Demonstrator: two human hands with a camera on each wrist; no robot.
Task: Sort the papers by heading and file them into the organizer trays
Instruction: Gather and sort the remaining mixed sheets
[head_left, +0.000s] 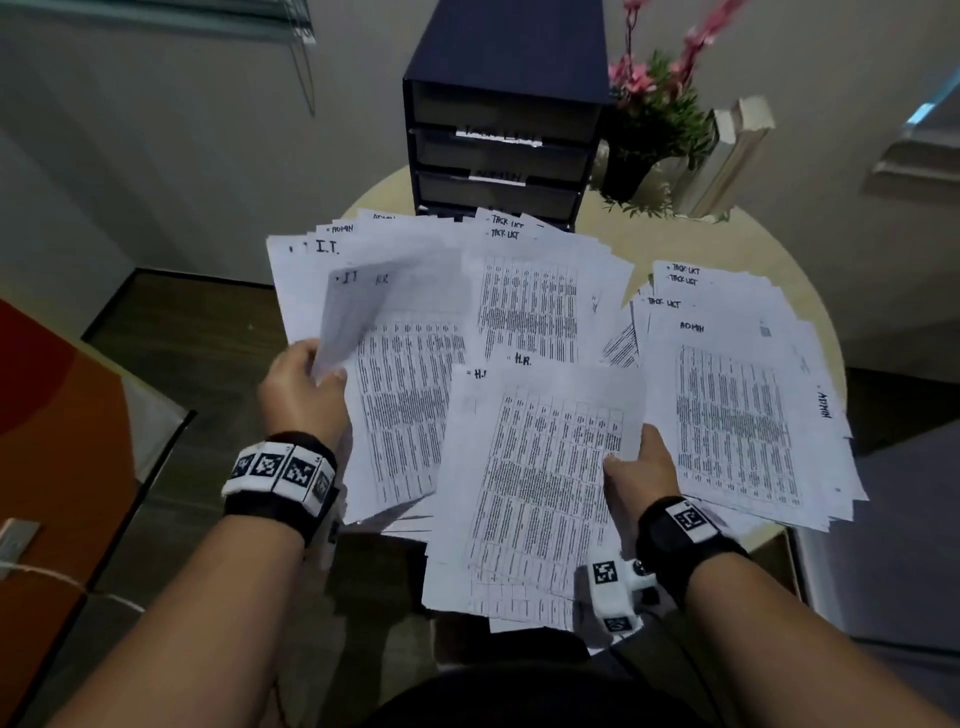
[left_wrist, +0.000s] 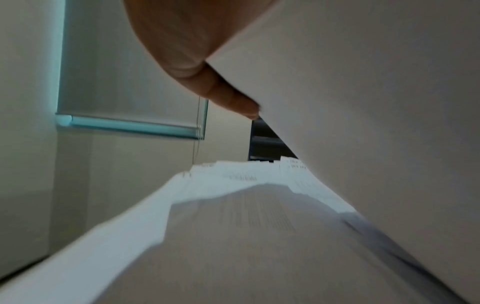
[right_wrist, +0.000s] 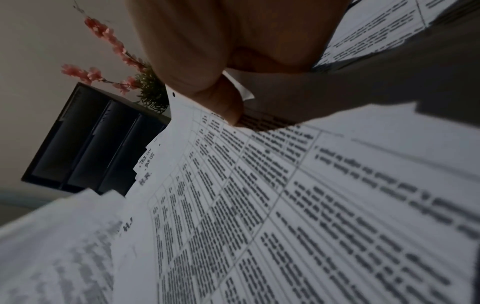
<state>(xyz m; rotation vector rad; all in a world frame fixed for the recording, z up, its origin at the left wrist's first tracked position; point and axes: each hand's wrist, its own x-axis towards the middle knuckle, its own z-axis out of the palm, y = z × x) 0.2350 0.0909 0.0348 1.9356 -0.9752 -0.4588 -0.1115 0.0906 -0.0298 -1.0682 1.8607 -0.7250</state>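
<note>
White paper fills the round table (head_left: 613, 228), so this looks like mid-sort. The left hand (head_left: 301, 389) pinches a lifted, blurred sheet (head_left: 358, 306) above the I.T. pile (head_left: 332, 260). The right hand (head_left: 641, 473) grips the H.R. stack (head_left: 540, 457) at its edge. Beyond both hands stands the organizer (head_left: 498, 156); next comes reading that sheet's heading and dropping it on its matching pile
</note>
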